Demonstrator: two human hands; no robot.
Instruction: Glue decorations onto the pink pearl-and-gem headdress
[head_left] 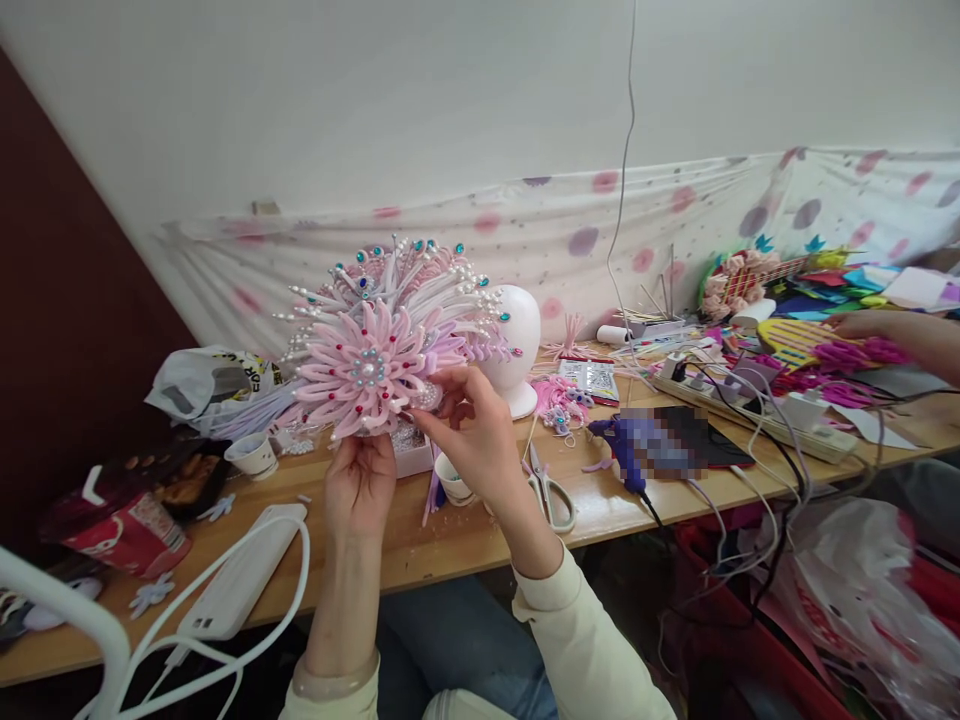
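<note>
I have the headdress (397,330) up above the bench (457,550), just left of the white mannequin head (519,335) and overlapping it in my view; whether they touch I cannot tell. My left hand (361,485) is curled closed under the headdress, fingertips partly lost behind petals. My right hand (469,425) is nearly closed, thumb and forefinger pinching a beaded piece (429,397) at the flower's edge; I cannot tell if that piece is fixed.

If I squeeze too hard, I think the fuzzy loops could crush or bend out of shape; a weak joint might let a pearl or gem drop. Tilting it towards the mannequin head could snag the long sprays on it.

The pink flower (367,370) is layered, looped, plush petals round a pearly centre, dotted with red beads. Behind it, pale stems fan out, tipped with pearls and glossy teal gems. By contrast, the mannequin head looks smooth and matte.
</note>
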